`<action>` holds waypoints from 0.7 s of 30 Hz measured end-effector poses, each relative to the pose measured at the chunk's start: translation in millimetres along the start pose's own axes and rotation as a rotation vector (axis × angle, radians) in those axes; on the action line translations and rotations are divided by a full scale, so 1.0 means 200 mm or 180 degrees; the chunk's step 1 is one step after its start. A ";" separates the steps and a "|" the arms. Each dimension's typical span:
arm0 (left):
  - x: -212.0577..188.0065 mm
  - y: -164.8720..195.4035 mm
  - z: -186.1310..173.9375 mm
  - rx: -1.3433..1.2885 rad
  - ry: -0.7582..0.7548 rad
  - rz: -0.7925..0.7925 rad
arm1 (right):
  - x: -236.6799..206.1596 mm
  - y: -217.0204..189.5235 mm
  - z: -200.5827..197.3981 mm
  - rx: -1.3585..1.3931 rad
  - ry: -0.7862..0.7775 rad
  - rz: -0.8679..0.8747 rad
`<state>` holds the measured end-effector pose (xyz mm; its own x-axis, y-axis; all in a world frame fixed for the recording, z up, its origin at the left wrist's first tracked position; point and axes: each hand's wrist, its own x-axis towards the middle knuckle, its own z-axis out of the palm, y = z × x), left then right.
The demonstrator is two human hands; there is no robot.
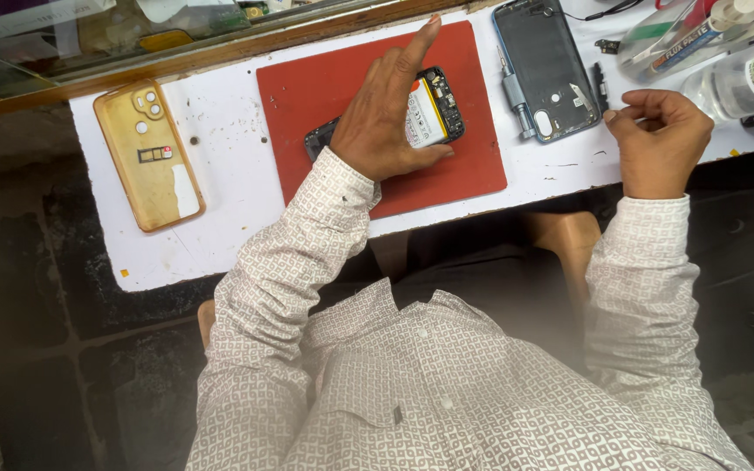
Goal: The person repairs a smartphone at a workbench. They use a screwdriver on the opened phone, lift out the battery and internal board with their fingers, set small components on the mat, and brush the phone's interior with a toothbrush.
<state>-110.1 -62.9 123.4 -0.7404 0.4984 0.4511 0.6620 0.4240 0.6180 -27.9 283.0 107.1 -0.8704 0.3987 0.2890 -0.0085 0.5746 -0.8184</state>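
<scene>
My left hand [390, 113] lies over an opened phone [434, 106] on a red mat [325, 83], thumb along its near edge and index finger stretched out past the mat. The phone's battery and circuit board show at its right end. My right hand [656, 139] rests at the white table's front edge with its fingers curled, thumb and forefinger pinched together; whether something tiny is between them I cannot tell. A blue-grey phone back cover [544, 65] lies inner side up between the two hands.
A tan phone case [148, 153] with a small card tray on it lies at the left of the white table [229, 218]. Clear bottles [743, 74] and a tube [687, 35] lie at the far right. A wooden ledge [220, 52] runs behind.
</scene>
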 end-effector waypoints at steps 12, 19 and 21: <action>-0.01 0.01 0.01 0.0127 0.0674 -0.0023 | -0.29 -0.45 0.49 0.2485 -0.1100 0.0103; 0.02 0.07 0.06 0.0224 0.1225 -0.0189 | -0.19 -0.55 0.72 0.3183 -0.1106 0.0587; 0.01 0.05 0.06 0.0089 0.1168 -0.0192 | -0.16 -0.53 0.73 0.3249 -0.1170 0.0602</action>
<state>-102.9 -49.4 123.1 -0.7675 0.1696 0.6183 0.6150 0.4674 0.6351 -71.7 105.3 112.8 -0.9925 0.0837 0.0887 -0.1150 -0.4018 -0.9085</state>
